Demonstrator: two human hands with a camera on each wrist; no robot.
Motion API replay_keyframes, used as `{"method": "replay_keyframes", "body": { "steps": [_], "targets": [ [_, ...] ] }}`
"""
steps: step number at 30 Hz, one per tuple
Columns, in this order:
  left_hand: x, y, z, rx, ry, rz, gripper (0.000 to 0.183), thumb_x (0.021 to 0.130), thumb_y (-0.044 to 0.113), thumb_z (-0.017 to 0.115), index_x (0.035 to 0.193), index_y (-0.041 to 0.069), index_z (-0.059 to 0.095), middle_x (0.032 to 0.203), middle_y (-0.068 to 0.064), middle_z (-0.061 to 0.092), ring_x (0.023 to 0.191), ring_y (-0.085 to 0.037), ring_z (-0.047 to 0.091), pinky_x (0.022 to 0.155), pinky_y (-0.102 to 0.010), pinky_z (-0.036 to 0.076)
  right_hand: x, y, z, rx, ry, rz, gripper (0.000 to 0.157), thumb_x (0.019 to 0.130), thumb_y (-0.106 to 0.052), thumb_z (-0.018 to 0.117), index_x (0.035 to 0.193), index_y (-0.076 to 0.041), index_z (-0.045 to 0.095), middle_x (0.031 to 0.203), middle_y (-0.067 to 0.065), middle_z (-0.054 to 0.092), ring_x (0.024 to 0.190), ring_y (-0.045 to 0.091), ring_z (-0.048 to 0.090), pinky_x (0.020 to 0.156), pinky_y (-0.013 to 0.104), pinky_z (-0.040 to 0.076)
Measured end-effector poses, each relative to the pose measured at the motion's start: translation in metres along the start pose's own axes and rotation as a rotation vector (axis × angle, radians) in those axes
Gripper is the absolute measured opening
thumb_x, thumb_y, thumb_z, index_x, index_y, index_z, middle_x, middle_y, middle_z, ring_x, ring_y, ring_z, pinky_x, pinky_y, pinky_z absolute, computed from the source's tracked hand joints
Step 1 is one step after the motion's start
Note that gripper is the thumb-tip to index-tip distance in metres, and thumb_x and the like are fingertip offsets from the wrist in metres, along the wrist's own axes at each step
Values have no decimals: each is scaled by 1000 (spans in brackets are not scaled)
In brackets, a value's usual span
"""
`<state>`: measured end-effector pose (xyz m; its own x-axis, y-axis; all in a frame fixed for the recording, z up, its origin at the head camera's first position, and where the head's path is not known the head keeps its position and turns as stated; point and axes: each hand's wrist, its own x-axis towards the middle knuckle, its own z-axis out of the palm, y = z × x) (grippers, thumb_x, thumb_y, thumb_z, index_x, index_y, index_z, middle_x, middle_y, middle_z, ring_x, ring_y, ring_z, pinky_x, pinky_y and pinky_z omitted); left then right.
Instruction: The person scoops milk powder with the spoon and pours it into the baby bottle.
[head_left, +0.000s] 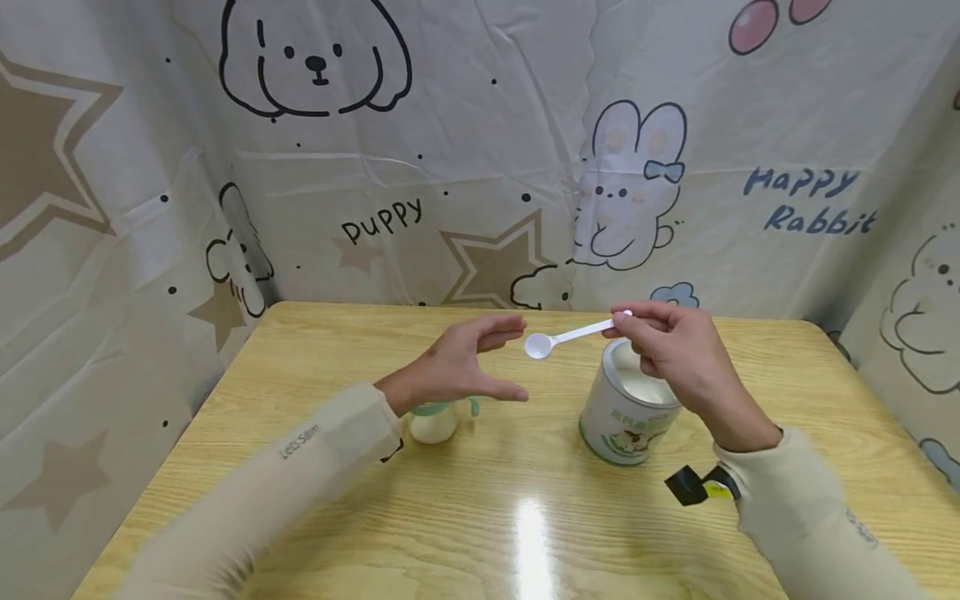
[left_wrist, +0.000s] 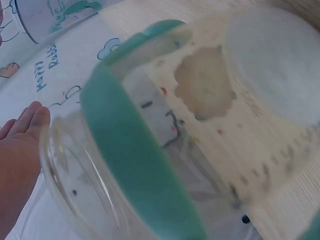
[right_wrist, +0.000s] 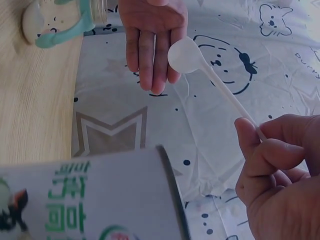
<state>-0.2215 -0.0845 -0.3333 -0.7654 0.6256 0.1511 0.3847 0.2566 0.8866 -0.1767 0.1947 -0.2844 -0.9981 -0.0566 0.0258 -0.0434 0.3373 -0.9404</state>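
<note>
My right hand (head_left: 686, 358) pinches the handle end of a white measuring scoop (head_left: 538, 346) between thumb and fingers, above an open can of powder (head_left: 618, 429). The scoop's round bowl points left, toward my left hand (head_left: 453, 362). That hand is held over a clear baby bottle (head_left: 435, 429), thumb and fingers spread apart with nothing between them. Seen close in the left wrist view, the bottle has a green collar (left_wrist: 132, 150), an open neck and whitish contents at its base. Green handles show in the right wrist view, where the scoop (right_wrist: 185, 55) overlaps the left fingers (right_wrist: 146, 60).
Both the can and the bottle stand on a light wooden table (head_left: 465, 517), can right of bottle. A white cloth (head_left: 480, 125) printed with cartoon animals and stars hangs behind the table and along its sides.
</note>
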Motion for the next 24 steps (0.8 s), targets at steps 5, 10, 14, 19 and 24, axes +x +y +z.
{"method": "replay_keyframes", "body": {
  "steps": [5, 10, 14, 19, 24],
  "targets": [
    [7, 4, 8, -15, -7, -13, 90, 74, 17, 91, 149, 8, 42, 150, -2, 47, 136, -14, 46, 113, -37, 38, -2, 4, -9, -24, 16, 7, 44, 101, -30, 62, 129, 5, 59, 91, -5, 73, 54, 4, 40, 47, 18, 35],
    [16, 8, 15, -24, 0, -23, 91, 73, 17, 92, 149, 8, 43, 149, -1, 48, 136, -13, 47, 112, -32, 38, -4, 10, -18, -25, 32, 7, 42, 101, -31, 62, 125, 3, 60, 90, -7, 73, 58, 5, 41, 47, 19, 36],
    [25, 12, 21, -27, -14, -4, 89, 74, 14, 91, 148, 5, 43, 150, -6, 47, 136, -15, 46, 110, -27, 39, -7, 15, -28, 23, 55, 2, 28, 100, -29, 64, 116, -6, 64, 88, -9, 73, 60, 5, 41, 47, 19, 36],
    [33, 16, 32, -38, -46, -8, 93, 74, 13, 91, 151, 4, 39, 152, -8, 44, 138, -16, 44, 110, -24, 38, -11, 23, -41, 115, 66, 1, 7, 98, -23, 67, 104, -20, 69, 86, -7, 73, 59, 6, 42, 47, 18, 37],
    [41, 15, 45, -34, -61, -24, 98, 73, 13, 92, 152, 3, 35, 155, -9, 40, 141, -18, 40, 111, -22, 35, -12, 27, -52, 193, 86, 9, 6, 97, -20, 68, 98, -23, 73, 84, -4, 73, 58, 7, 41, 45, 19, 34]
  ]
}}
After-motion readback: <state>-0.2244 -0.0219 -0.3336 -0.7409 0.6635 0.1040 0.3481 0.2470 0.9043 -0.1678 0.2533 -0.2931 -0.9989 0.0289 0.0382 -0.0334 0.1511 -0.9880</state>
